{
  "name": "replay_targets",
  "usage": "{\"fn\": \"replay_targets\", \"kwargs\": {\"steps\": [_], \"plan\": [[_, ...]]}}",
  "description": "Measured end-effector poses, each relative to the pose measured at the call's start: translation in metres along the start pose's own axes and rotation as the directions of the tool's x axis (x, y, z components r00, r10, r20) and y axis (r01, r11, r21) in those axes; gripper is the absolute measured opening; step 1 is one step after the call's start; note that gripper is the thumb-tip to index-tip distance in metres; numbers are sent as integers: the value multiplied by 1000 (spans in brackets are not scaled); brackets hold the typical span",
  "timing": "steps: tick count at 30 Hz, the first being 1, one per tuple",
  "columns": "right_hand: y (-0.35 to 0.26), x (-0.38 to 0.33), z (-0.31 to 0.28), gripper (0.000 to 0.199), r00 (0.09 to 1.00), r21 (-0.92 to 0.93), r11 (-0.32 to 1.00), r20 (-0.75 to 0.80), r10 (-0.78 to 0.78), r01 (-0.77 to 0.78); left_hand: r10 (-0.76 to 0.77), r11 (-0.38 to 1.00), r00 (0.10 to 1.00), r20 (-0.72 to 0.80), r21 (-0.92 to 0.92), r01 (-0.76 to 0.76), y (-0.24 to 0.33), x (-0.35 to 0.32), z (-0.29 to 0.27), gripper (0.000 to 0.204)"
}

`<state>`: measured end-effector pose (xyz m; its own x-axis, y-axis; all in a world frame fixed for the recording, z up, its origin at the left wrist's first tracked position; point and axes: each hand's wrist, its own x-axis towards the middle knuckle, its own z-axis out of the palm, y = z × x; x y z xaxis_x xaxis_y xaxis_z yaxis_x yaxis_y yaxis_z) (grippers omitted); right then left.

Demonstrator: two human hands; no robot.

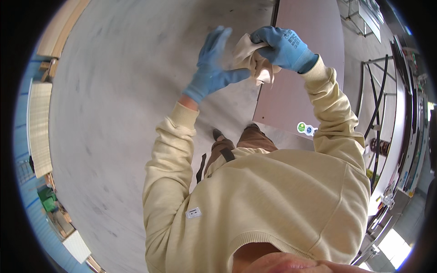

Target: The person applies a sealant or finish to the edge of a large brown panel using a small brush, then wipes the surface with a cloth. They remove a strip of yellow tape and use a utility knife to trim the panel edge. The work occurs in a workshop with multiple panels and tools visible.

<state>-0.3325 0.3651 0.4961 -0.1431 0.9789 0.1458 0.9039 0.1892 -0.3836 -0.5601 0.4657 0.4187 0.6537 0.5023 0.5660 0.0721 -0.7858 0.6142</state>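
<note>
Blue work gloves cover both hands. My right hand (278, 47) grips a crumpled beige cloth (249, 53), its folds hanging below the fingers. To the left of the cloth, my left hand (213, 68) is spread with the thumb apart from the fingers, and nothing is in it. Its thumb tip comes close to the cloth's lower folds; whether they touch I cannot tell. The fingers of that hand are slightly blurred. Beneath my right hand and arm lies a long, flat pinkish-brown panel (306, 95).
Round stickers (306, 128) sit at the panel's near end. On the right stand a metal frame rack (375, 86) and a long white surface (392, 150) with items beside it. Stacked boards (41, 129) line the far left, past the grey floor (114, 113). My feet are below the panel's left corner.
</note>
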Motion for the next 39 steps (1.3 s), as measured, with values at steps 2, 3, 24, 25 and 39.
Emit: {"fn": "replay_targets", "kwargs": {"steps": [2,3,24,25,39], "plan": [[-12,5,1,37,999,47,999,-37,9,-8,-83,947,975,208,-287,142,4,24,-10,68],[-14,7,2,37,998,68,997,-38,42,-40,-88,884,948,305,-415,216,5,30,-12,63],[159,113,114,50,304,605,788,-733,608,-119,-654,495,717,239,-582,646,-146,210,-23,33],[143,111,125,50,367,450,874,-794,485,-181,-661,551,720,213,-513,658,-154,219,-24,32],[138,288,134,61,525,966,258,-233,818,26,334,936,864,376,-239,-258,-185,283,-37,60]]}}
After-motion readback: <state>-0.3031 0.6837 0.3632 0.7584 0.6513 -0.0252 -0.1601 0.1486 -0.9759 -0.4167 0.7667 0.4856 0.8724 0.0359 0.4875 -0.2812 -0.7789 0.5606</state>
